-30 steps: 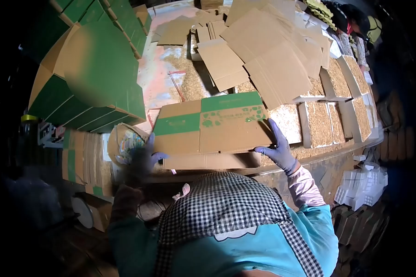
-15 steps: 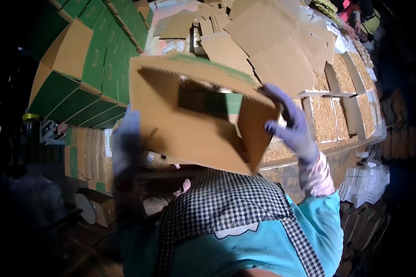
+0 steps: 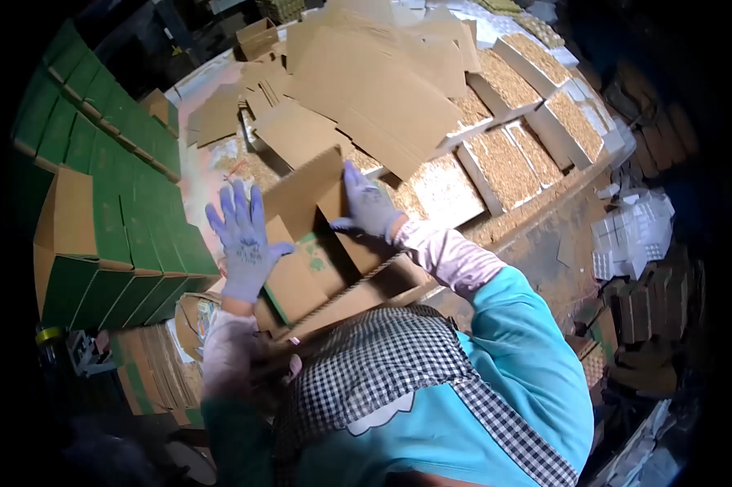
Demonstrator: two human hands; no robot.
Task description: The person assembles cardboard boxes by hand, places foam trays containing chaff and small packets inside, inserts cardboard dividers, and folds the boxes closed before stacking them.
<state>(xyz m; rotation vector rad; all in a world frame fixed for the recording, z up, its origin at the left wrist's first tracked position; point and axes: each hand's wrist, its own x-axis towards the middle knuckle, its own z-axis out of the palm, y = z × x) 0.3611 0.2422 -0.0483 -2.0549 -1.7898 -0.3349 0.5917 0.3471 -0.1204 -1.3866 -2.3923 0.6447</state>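
Observation:
In front of my apron stands an open cardboard box [image 3: 297,199], its flaps up and a green-printed panel showing inside. My left hand [image 3: 248,252], in a pale purple glove, is open with fingers spread at the box's left flap [image 3: 295,280]. On the right flap [image 3: 358,247] rests my right hand [image 3: 370,207], gloved the same way, fingers stretched out and thumb apart. Part of that flap is hidden under the hand.
Green-and-brown cartons [image 3: 114,219] are stacked at left. Flat cardboard sheets [image 3: 374,89] lie heaped across the table. White trays [image 3: 504,166] filled with brown shreds stand at right. White moulded packaging [image 3: 634,231] sits on the floor side, beyond the table edge.
The box was raised and tilted between my hands; now it sits lower, its opening facing up. My left hand has come off its side and spread; my right has moved onto a flap.

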